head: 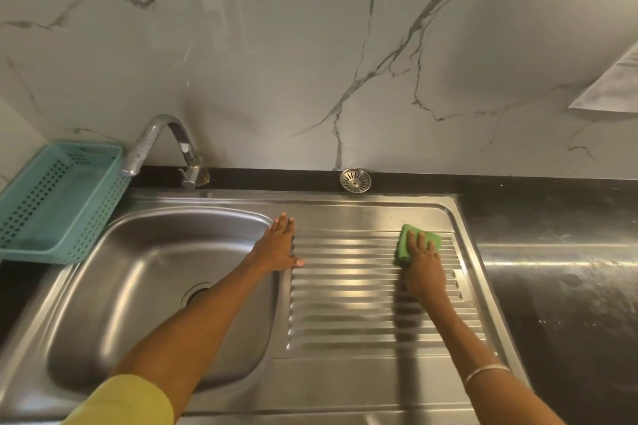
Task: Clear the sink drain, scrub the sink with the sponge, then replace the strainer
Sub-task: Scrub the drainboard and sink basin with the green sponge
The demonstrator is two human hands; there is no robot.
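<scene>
Head view looks down on a marble-veined wall (310, 45) rising behind a dark desk (552, 252), into which a steel sink (155, 286) with a ribbed drainboard (362, 286) is set. The bowl sits to the left, its drain opening (196, 293) uncovered and partly hidden by the left forearm. A teal basket (58, 200) stands at the bowl's far left corner, just beside the curved tap (162, 145), whose spout hangs over the bowl's back edge. Both arms reach forward, well apart. The left hand (279, 245) lies flat with straight fingers on the rim between bowl and drainboard, thumb spread toward the ribs, gripping nothing. The right hand (421, 266) presses down on the green sponge (419, 241) with fingers spread over it, at the far right corner of the ribbed area, close to the drainboard's raised edge. Bare ribs lie between the hands. The strainer (355, 179) rests on the dark ledge behind the drainboard, against the wall, apart from both hands.
</scene>
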